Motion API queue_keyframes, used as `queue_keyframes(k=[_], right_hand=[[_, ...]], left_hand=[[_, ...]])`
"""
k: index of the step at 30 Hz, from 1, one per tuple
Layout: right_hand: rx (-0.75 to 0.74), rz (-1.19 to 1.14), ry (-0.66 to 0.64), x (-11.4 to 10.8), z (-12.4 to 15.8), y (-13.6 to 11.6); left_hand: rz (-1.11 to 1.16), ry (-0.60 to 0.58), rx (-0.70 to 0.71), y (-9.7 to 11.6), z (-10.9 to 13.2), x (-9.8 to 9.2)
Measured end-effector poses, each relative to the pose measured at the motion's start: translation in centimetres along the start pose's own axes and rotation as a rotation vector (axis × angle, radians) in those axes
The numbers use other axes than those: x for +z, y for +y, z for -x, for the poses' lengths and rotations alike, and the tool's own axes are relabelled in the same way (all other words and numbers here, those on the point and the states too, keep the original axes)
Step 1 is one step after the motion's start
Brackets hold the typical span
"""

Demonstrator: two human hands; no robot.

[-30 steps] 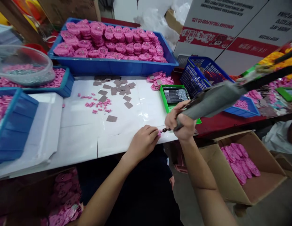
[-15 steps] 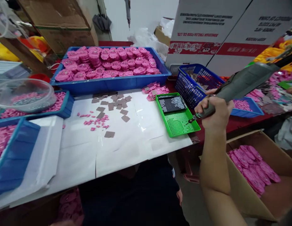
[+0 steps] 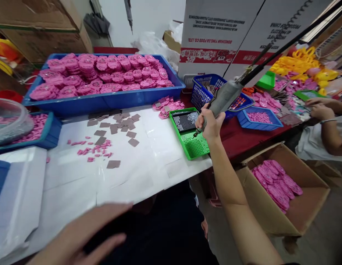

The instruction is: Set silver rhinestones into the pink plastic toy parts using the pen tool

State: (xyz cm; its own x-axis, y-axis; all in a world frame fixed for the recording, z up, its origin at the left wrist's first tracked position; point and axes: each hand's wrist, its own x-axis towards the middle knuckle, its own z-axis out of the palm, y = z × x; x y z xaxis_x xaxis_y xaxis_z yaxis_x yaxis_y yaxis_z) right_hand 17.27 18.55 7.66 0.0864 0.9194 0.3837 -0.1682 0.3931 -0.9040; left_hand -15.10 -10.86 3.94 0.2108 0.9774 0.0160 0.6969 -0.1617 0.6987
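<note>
My right hand (image 3: 211, 123) is wrapped round a grey electric screwdriver (image 3: 227, 96), which hangs from a cable and tilts down to the left. Its bit points into the green tray (image 3: 191, 154), beside a black perforated plate (image 3: 184, 120) with small metal screws on it. At the lower left, my left hand (image 3: 88, 228) is over the table's front edge, slightly blurred, thumb and fingers apart with nothing between them. Beyond it lie grey square pieces (image 3: 113, 164) and small pink cylinders (image 3: 96, 149) on the white table top (image 3: 149, 169).
Behind stands a blue bin (image 3: 104, 100) full of pink parts. A blue basket (image 3: 200, 90) is right of the green tray, with a small blue bin (image 3: 259, 121) beyond. On the floor sits a cardboard box (image 3: 311, 206). A co-worker's hands (image 3: 321, 108) are at far right.
My left hand has come up into view at the lower left. The view has swung right, and a co-worker's arms now show more. My right hand still grips the screwdriver over the green tray.
</note>
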Motion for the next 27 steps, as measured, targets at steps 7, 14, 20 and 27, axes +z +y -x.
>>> queue_keyframes(k=[7,14,20,27], right_hand=[[0.013,-0.009,0.029,-0.1,0.2,0.5],[0.030,0.005,0.021,-0.3,0.5,0.6],[0.007,-0.010,0.016,0.0,0.7,0.6],[0.006,-0.004,0.007,-0.1,0.7,0.8]], left_hand=[[-0.360,0.151,0.093,2.4,-23.8,-0.4],[-0.390,0.139,0.116,-1.0,-35.4,3.9],[-0.323,0.144,0.223,-2.3,-37.2,5.3],[-0.262,0.148,0.277,-2.3,-37.3,5.4]])
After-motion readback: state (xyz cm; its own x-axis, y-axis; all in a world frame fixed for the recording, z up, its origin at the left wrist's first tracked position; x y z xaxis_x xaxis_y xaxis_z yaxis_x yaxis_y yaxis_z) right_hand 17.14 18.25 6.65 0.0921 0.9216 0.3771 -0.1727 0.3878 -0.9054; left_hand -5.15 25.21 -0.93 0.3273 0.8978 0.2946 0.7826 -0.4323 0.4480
